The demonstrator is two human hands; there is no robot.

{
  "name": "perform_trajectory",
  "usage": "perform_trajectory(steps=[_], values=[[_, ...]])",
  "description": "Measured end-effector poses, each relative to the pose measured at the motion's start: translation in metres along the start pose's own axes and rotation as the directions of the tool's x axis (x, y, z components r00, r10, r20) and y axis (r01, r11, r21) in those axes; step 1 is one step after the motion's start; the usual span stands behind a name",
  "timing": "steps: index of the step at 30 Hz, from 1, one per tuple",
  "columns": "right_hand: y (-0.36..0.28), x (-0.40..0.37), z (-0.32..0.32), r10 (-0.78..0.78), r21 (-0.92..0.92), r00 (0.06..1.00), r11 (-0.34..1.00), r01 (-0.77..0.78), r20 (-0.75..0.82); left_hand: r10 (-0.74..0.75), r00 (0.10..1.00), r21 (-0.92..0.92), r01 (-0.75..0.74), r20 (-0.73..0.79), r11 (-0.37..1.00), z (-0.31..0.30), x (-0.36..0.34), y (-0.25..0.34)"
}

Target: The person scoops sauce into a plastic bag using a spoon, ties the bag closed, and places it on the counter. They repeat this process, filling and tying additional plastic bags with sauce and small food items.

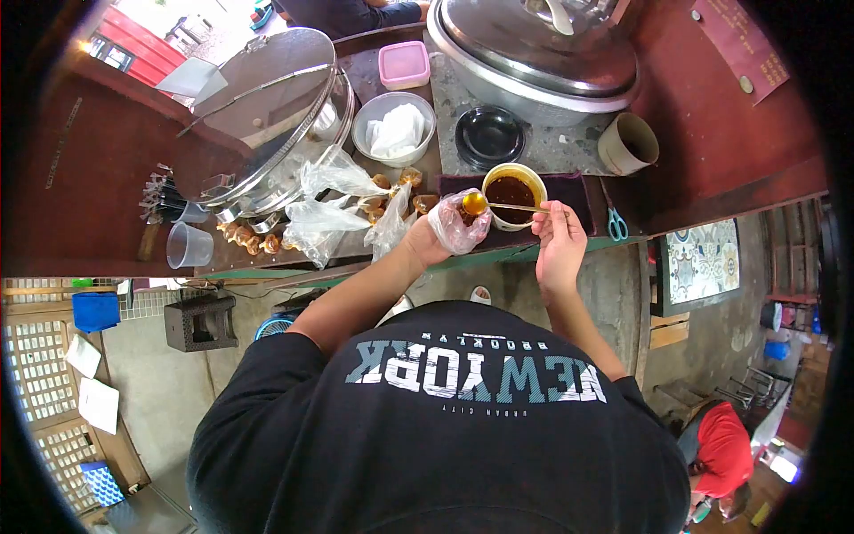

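My left hand (429,244) is closed around a small clear plastic bag (461,233) with dark sauce inside, its mouth held open. Between the fingers of my right hand (560,247) is the thin handle of a spoon (476,205). The golden bowl of that spoon is over the bag's mouth, and its handle crosses above a pale round tub (542,187) of dark brown sauce. Left of the bag lie several clear plastic bags (331,222) with knotted brown portions.
A black bowl (490,136) and a large lidded pot (551,53) stand behind the tub. Light-blue scissors (616,224) and a beige cup (628,143) are to the right. Leftward are a white-lined bowl (394,129), a pink container (404,65) and a clear cup (189,245).
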State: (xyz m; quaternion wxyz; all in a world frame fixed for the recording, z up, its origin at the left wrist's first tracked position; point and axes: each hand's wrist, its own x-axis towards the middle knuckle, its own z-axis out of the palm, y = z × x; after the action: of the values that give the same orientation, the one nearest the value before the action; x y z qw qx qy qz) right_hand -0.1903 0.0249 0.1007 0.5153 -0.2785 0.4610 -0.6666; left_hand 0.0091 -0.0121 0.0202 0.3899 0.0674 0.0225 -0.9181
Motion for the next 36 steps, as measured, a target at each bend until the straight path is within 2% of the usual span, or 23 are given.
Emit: perform_trajectory(steps=[2,5,8,11,12,15,18,21,23,27,36], values=[[0.002,0.004,-0.003,0.09,0.092,0.995,0.992,-0.085,-0.052,-0.018,0.999,-0.028,0.019,0.041,0.999,-0.008,0.0,0.002],[-0.002,0.007,-0.009,0.122,0.122,0.992,0.986,-0.116,-0.039,-0.025,0.999,-0.053,0.027,0.032,0.998,-0.006,-0.001,0.002],[-0.006,0.011,-0.012,0.08,0.132,0.992,0.989,-0.068,-0.094,0.071,0.997,0.102,-0.067,-0.036,0.992,0.015,-0.003,-0.005],[0.0,0.021,-0.023,-0.061,0.029,0.986,0.997,0.066,-0.157,0.009,0.967,0.293,-0.086,0.256,0.952,0.01,0.006,0.0],[0.002,0.023,-0.024,-0.113,-0.023,0.981,0.994,0.111,-0.16,0.005,0.972,0.289,-0.076,0.237,0.954,0.013,0.004,0.0],[0.008,0.025,-0.029,-0.249,-0.387,0.966,0.9,0.202,-0.075,-0.006,0.981,0.277,-0.048,0.192,0.96,0.017,0.001,0.001],[0.016,0.024,-0.027,-0.244,-0.396,0.969,0.894,0.211,-0.036,0.007,0.985,0.275,-0.054,0.17,0.96,0.013,0.002,0.0],[0.019,0.023,-0.028,-0.168,-0.382,0.985,0.913,0.145,-0.027,0.044,0.989,0.286,-0.084,0.145,0.955,0.018,-0.001,-0.003],[0.023,0.024,-0.032,-0.113,-0.307,0.992,0.947,0.092,-0.052,0.042,0.991,0.277,-0.076,0.124,0.958,0.02,-0.002,-0.003],[0.024,0.025,-0.032,-0.013,-0.055,0.992,0.998,0.006,-0.128,0.036,0.989,0.259,-0.073,0.144,0.963,0.018,-0.001,-0.001],[0.021,0.026,-0.038,0.001,-0.014,0.987,1.0,-0.003,-0.163,0.029,0.994,0.129,-0.043,0.107,0.991,0.01,-0.005,-0.001]])
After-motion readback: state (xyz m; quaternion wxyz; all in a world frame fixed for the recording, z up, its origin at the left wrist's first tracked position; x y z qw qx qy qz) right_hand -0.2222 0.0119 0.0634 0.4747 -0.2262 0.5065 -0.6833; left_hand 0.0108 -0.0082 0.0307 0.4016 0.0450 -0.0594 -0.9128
